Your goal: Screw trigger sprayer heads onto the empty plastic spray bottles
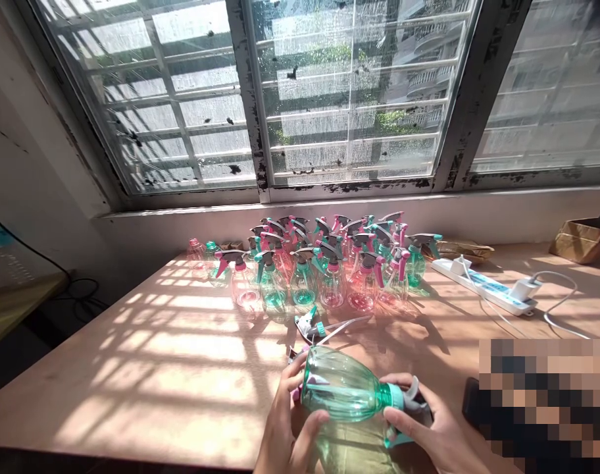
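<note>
A clear green spray bottle lies on its side in the air, base to the left. My left hand is closed round its base end. At the neck, my right hand grips the teal collar and the grey and teal trigger head. A thin tube shows through the bottle's wall. Just beyond the bottle, a loose teal and grey trigger head lies on the table with its tube pointing right. Something pink is mostly hidden behind my left hand and the bottle.
Several pink and green spray bottles with trigger heads stand grouped at the back. Left of them are bottles without heads. A white power strip with plugs and cables lies right. A pixelated patch covers the lower right, beside a dark object.
</note>
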### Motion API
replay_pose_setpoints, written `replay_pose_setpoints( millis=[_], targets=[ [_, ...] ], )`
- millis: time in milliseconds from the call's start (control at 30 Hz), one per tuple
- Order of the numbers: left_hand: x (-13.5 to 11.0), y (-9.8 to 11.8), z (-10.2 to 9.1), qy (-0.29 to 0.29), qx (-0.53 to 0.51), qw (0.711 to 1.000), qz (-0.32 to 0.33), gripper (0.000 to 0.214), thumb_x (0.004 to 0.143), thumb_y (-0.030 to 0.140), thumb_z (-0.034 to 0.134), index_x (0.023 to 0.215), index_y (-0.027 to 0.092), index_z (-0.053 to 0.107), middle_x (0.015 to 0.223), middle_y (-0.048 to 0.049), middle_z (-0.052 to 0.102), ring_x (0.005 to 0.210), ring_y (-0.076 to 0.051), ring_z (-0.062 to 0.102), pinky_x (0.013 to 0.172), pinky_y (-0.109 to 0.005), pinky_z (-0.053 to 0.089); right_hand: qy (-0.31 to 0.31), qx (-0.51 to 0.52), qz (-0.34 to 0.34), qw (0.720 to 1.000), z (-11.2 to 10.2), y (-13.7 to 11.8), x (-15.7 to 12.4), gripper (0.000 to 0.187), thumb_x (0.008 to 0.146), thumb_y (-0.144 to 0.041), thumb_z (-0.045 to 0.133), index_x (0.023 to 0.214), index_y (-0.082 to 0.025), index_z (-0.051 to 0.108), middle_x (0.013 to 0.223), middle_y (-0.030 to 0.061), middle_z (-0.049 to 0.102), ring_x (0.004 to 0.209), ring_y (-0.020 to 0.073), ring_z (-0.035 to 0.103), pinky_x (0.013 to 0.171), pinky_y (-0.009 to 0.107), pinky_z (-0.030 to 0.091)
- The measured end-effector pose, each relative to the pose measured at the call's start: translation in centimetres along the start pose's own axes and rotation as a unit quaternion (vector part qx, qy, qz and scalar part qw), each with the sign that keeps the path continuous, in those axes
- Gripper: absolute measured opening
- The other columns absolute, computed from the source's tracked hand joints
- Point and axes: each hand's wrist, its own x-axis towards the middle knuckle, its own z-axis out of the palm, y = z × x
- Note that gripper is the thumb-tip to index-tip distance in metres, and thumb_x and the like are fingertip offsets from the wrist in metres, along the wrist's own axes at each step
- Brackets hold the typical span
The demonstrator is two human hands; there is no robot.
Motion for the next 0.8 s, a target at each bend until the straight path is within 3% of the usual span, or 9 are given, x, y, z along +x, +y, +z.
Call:
replay_pose_setpoints(
  millis=[133,200,333,467,600,700,800],
  targets=[
    [-0.16,0.41,0.3,0.003,-0.001,1.0,-0.015,0.041,0.1,0.042,0.058,0.139,0.029,0.054,0.165,-0.0138,0.031,0.147,-0.036,0.04,0.1,-0.041,0.059,0.001,0.023,-0.005,1.0,-0.07,0.09,0.2,0.047,0.069,-0.047,0.091,0.104,-0.021,0.072,0.067,-0.0013,0.071,0.054,0.0203,0.068,0.055,0.034,0.057],
    [-0.1,0.57,0.39,0.003,0.019,1.0,0.0,0.044,0.101,0.042,0.057,0.142,0.029,0.05,0.164,-0.0142,0.033,0.149,-0.036,0.037,0.105,-0.044,0.056,0.003,0.03,-0.006,1.0,0.02,0.06,0.21,0.047,0.069,-0.046,0.091,0.104,-0.022,0.071,0.064,-0.0019,0.071,0.052,0.0205,0.068,0.054,0.033,0.057],
    [0.09,0.43,0.21,0.006,0.049,0.998,0.032,0.052,0.094,0.048,0.067,0.139,0.026,0.052,0.158,-0.0161,0.042,0.148,-0.04,0.037,0.12,-0.058,0.036,0.018,0.02,-0.016,1.0,0.45,-0.12,-0.04,0.048,0.063,-0.045,0.095,0.1,-0.022,0.075,0.073,-0.0005,0.073,0.053,0.0185,0.067,0.052,0.032,0.058],
    [-0.12,0.11,0.09,0.012,0.005,1.0,-0.001,0.041,0.099,0.048,0.058,0.132,0.025,0.056,0.159,-0.0168,0.042,0.141,-0.04,0.048,0.11,-0.055,0.049,0.021,0.01,-0.027,0.999,0.58,-0.16,-0.14,0.048,0.061,-0.047,0.095,0.098,-0.022,0.077,0.079,0.0007,0.073,0.06,0.0194,0.067,0.053,0.031,0.06],
    [-0.3,0.21,0.35,0.005,0.022,1.0,-0.018,0.046,0.101,0.044,0.056,0.144,0.028,0.051,0.163,-0.0152,0.037,0.146,-0.039,0.042,0.102,-0.045,0.058,0.017,0.024,-0.016,0.999,0.24,-0.13,0.12,0.048,0.066,-0.046,0.093,0.102,-0.022,0.073,0.068,-0.0017,0.072,0.051,0.0189,0.068,0.053,0.032,0.058],
    [-0.15,0.22,0.43,-0.003,0.036,0.999,-0.003,0.048,0.102,0.042,0.054,0.148,0.03,0.048,0.162,-0.0144,0.039,0.143,-0.037,0.047,0.105,-0.048,0.056,0.024,0.038,-0.022,0.999,0.18,-0.19,0.24,0.049,0.067,-0.046,0.092,0.104,-0.021,0.071,0.063,-0.0021,0.071,0.05,0.0201,0.068,0.052,0.033,0.058],
    [0.07,0.01,0.28,-0.012,0.049,0.999,0.006,0.06,0.092,0.049,0.07,0.144,0.027,0.049,0.152,-0.0169,0.052,0.137,-0.039,0.054,0.111,-0.055,0.049,0.027,0.026,-0.024,0.999,0.33,-0.14,0.16,0.049,0.065,-0.045,0.093,0.102,-0.021,0.072,0.068,-0.0012,0.072,0.051,0.0186,0.067,0.052,0.031,0.057]
  ],
)
